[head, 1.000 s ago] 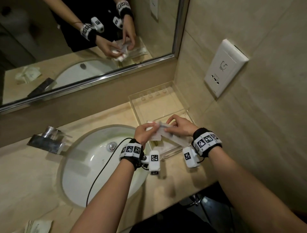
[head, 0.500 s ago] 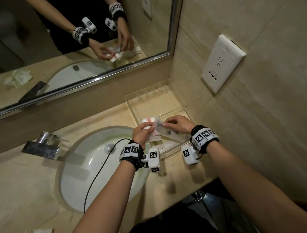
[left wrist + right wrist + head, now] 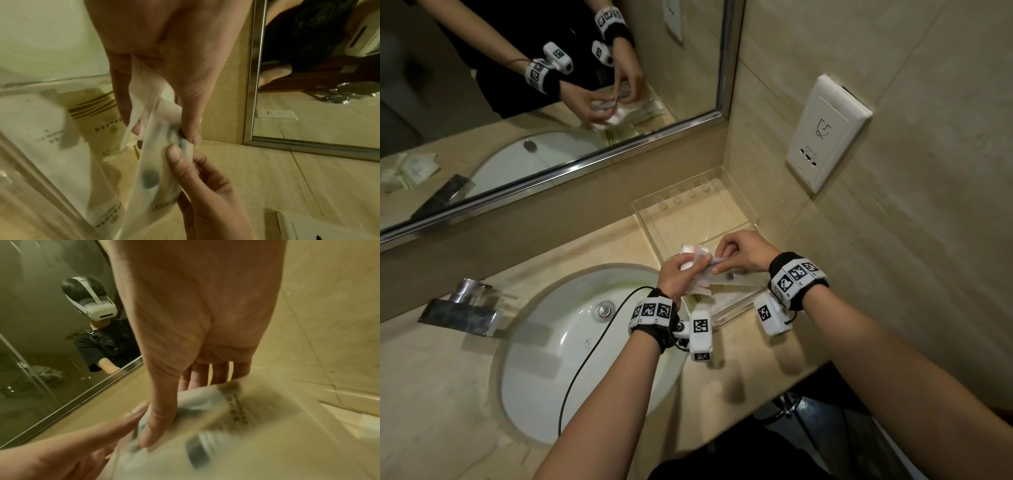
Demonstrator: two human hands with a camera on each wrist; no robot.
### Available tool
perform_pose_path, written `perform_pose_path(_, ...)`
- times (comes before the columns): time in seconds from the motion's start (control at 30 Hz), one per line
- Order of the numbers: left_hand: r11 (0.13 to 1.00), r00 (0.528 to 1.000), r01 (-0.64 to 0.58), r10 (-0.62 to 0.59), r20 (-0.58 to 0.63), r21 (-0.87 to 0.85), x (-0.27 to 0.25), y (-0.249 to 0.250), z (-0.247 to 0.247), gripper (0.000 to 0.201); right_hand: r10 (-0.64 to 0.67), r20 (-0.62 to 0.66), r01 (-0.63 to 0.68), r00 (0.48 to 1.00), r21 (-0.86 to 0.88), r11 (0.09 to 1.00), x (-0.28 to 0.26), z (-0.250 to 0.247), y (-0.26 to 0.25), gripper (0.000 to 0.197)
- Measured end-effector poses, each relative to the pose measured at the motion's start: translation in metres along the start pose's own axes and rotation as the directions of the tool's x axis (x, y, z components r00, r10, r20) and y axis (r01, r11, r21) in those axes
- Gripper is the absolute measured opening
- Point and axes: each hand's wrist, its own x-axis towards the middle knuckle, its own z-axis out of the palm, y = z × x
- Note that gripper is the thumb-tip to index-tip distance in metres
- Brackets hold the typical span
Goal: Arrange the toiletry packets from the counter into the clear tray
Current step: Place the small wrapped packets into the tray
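Note:
The clear tray point(image 3: 688, 219) sits on the counter in the corner by the mirror, and its wall point(image 3: 30, 178) also shows in the left wrist view. A few white packets point(image 3: 726, 291) point(image 3: 37, 123) lie flat in its near end. Just above them, my left hand point(image 3: 690, 265) point(image 3: 164, 133) grips a small bunch of white packets point(image 3: 693, 251) between thumb and fingers. My right hand point(image 3: 717, 263) point(image 3: 185, 162) point(image 3: 174, 410) pinches one translucent packet point(image 3: 152, 177) with a dark item inside, at the end that sits in the left hand's bunch. The right wrist view is blurred.
A white sink basin point(image 3: 585, 342) with a chrome faucet point(image 3: 462, 308) lies left of the tray, and a black cable point(image 3: 592, 346) crosses it. The mirror point(image 3: 551, 85) reflects more packets on the counter's far left. A white socket plate point(image 3: 825, 133) is on the right wall.
Both hands have stayed over the tray's near end and drawn closer together, still handling the packets. The head view has shifted a little.

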Motion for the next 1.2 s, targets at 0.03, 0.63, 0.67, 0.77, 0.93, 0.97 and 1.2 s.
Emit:
perform_pose_path(0.03,1.0,1.0,0.004,-0.004,-0.013,-0.009,-0.001,0.001,0.001,0.016,0.001,0.024,-0.001,1.0,-0.003,1.0,-0.001,0.0,0.001,0.035)
perform_pose_path(0.63,0.935,0.955,0.173,-0.236,-0.179,-0.311,-0.003,0.003,0.011,0.023,-0.07,-0.196,0.032,0.978,-0.191,0.981,-0.01,0.001,0.001,0.026)
perform_pose_path(0.67,0.928,0.953,0.176,-0.244,-0.18,-0.328,-0.001,0.004,0.011,0.021,-0.133,-0.184,0.082,0.974,-0.264,0.961,-0.012,0.001,-0.001,0.034)
perform_pose_path(0.77,0.9,0.949,0.187,-0.269,-0.164,-0.394,0.003,0.008,0.013,0.014,-0.325,-0.095,0.229,0.941,-0.53,0.817,-0.015,0.001,-0.005,0.056)
perform_pose_path(0.93,0.913,0.963,0.174,-0.236,-0.128,-0.368,0.011,0.011,0.016,0.032,-0.419,-0.204,0.205,0.885,-0.638,0.742,-0.005,0.002,-0.001,0.039)
perform_pose_path(0.97,0.922,0.963,0.168,-0.229,-0.142,-0.349,0.012,0.008,0.015,0.038,-0.403,-0.213,0.186,0.89,-0.638,0.747,-0.002,0.002,0.002,0.037)
perform_pose_path(1.2,0.989,0.945,0.079,-0.115,-0.306,-0.129,0.012,-0.019,-0.009,0.019,-0.172,-0.129,0.033,0.977,-0.7,0.713,0.011,0.005,0.022,0.023)
